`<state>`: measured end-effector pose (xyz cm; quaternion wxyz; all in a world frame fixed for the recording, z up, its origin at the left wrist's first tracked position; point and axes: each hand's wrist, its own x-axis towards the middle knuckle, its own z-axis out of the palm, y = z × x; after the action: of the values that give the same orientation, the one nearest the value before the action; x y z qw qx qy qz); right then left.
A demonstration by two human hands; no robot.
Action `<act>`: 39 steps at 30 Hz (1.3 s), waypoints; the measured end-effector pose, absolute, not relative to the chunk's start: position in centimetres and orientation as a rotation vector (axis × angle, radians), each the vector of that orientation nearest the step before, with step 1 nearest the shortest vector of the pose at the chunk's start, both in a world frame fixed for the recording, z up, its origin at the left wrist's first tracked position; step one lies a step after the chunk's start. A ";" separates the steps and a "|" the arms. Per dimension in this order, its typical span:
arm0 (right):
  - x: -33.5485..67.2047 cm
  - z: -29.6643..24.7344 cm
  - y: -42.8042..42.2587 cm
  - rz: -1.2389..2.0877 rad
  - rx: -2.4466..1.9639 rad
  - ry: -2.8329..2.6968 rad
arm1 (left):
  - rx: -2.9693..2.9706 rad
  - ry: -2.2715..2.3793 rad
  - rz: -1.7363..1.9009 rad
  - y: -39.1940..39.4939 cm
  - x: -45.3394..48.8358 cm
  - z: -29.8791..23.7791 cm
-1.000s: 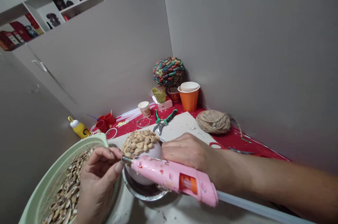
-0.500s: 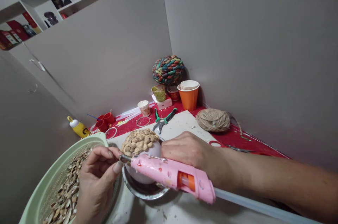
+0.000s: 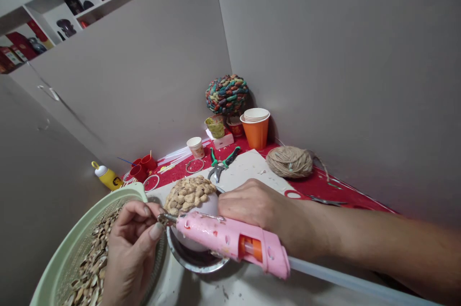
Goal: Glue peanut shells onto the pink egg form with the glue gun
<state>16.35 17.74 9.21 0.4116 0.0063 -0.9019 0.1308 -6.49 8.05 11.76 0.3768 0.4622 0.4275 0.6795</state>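
Observation:
My right hand (image 3: pixel 252 202) is wrapped round a pink hot glue gun (image 3: pixel 207 229), with a long clear glue stick (image 3: pixel 334 275) running out of its back end. The gun's metal nozzle points left at the fingertips of my left hand (image 3: pixel 135 243). Between thumb and fingers that hand pinches a small nut shell (image 3: pixel 163 218), partly hidden, right at the nozzle tip. Just behind the gun, a white ball (image 3: pixel 209 206) sits in a metal bowl (image 3: pixel 201 267). Overlapping tan shells (image 3: pixel 189 193) cover the ball's top; its lower part is bare.
A green strainer basket (image 3: pixel 46 272) of loose shells (image 3: pixel 90 272) stands at left. Behind are pruning shears (image 3: pixel 223 164), a paper cup (image 3: pixel 195 147), an orange cup (image 3: pixel 255 133), a twine ball (image 3: pixel 290 162) and a multicoloured ball (image 3: pixel 226 94). Scissors (image 3: pixel 326 201) lie beyond my right forearm.
The view has shifted slightly. Both hands, the glue gun and the shell keep nearly the same places, with the nozzle still at my left fingertips.

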 end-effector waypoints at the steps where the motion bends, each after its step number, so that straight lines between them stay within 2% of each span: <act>1: 16.4 9.2 17.7 0.326 0.012 -2.277 | 1.179 1.091 1.737 8.1 -6.5 11.8; 39: 16.3 9.2 17.5 0.269 0.000 -2.261 | 1.192 1.081 1.638 8.6 -6.8 11.6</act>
<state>16.28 17.48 9.24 0.4192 -0.0002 -0.9016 0.1071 -6.78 8.57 11.61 0.4101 0.4733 0.4294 0.6507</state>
